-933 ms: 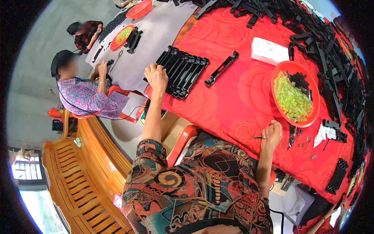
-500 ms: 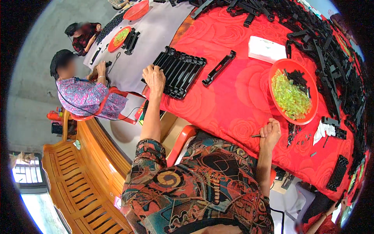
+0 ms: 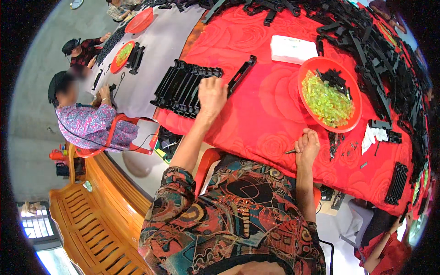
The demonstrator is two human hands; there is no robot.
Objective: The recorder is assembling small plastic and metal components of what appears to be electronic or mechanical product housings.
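My left hand [image 3: 212,97] is over the red cloth, fingers bent down, between a row of black plastic strips [image 3: 176,89] and a single black plastic strip [image 3: 244,71]. It covers the row's right edge and the single strip's near end; the fingertips are hidden, so a grip cannot be made out. My right hand [image 3: 307,143] is closed in a fist near the table's front edge. A thin dark pen-like tool [image 3: 289,151] sticks out of it on the left. Beyond that hand stands a red bowl [image 3: 356,110] of yellow-green clear pieces [image 3: 325,103] and small black pieces [image 3: 337,80].
A white box [image 3: 293,49] stands behind the bowl. Black parts [image 3: 362,41] pile up along the far and right sides. A crumpled white cloth [image 3: 372,137] and a black stack [image 3: 396,183] lie at right. Co-workers [image 3: 87,119] sit at the pale table on the left.
My left hand has moved right, from the row's left end to its right edge beside the single strip. My right hand keeps its fist around the tool. The whole view has shifted slightly.
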